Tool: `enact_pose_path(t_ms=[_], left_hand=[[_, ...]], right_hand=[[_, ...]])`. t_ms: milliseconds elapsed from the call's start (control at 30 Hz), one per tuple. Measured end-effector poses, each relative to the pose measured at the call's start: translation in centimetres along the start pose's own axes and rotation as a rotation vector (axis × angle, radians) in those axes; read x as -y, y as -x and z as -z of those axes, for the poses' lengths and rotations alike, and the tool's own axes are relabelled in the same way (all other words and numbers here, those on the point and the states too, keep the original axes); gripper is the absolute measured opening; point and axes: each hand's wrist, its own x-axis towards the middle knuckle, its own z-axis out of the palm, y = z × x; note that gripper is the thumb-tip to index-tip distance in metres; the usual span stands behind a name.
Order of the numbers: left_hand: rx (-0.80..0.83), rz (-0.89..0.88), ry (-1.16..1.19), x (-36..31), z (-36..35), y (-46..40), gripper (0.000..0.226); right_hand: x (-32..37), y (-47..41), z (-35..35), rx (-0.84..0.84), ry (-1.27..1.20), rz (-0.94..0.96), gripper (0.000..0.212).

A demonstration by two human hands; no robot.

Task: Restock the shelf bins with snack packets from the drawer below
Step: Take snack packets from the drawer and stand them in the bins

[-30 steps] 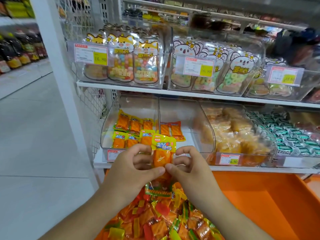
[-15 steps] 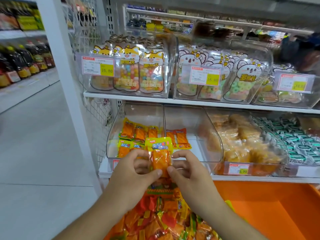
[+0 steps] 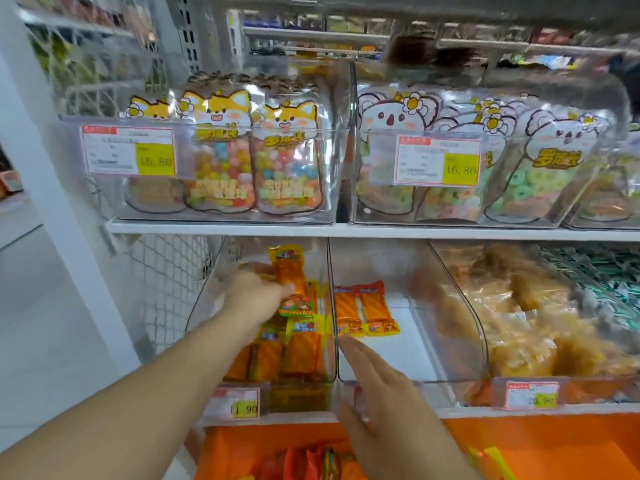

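Since half a second ago our hands have parted: the left hand [image 3: 254, 292] has gone up from above the drawer into the leftmost clear bin [image 3: 207, 306] on the lower shelf [image 3: 519, 408], carrying the orange snack packet [image 3: 289, 275] that both hands held between them, while the right hand [image 3: 377, 386] has let go and now hangs in front of the neighbouring bin [image 3: 408, 341]. We see the left fingers clamped on the packet, the thumb pressing its lower part; the packet stands roughly upright, its yellow top toward the back of the bin, above the orange packets [image 3: 287, 355] already lying near the bin's front wall. The right fingers are straight and close together, holding nothing, their tips just before the front wall of the second bin. In that bin two orange packets [image 3: 363, 308] lie side by side toward the back, against its left wall. Below the shelf's front edge the orange drawer [image 3: 540, 448] shows, with a heap of mixed snack packets [image 3: 311, 462] at its left end. A price tag [image 3: 239, 403] sits on the front of the leftmost bin. To the right, a bin of pale yellow snacks [image 3: 519, 323] stands next in the row. On the upper shelf [image 3: 221, 227], clear bins hold fox-printed candy bags [image 3: 256, 154] and koala-printed candy bags [image 3: 485, 157].
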Motion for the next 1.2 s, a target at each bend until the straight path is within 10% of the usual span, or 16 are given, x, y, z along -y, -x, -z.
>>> enact_pose_path(t_ms=[500, 767, 1200], left_hand=[[0.148, -0.164, -0.519, 2.8, -3.8, -3.3, 0.062], [0.242, -0.156, -0.58, 3.0, -3.0, -2.9, 0.022], [0.213, -0.212, -0.608, 1.8, -2.9, -0.7, 0.056]], right_hand=[[-0.4, -0.7, 0.1, 0.117, 0.099, -0.015, 0.079], [-0.4, -0.5, 0.2, 0.109, 0.102, 0.009, 0.079], [0.1, 0.2, 0.8, 0.08, 0.068, 0.009, 0.077]])
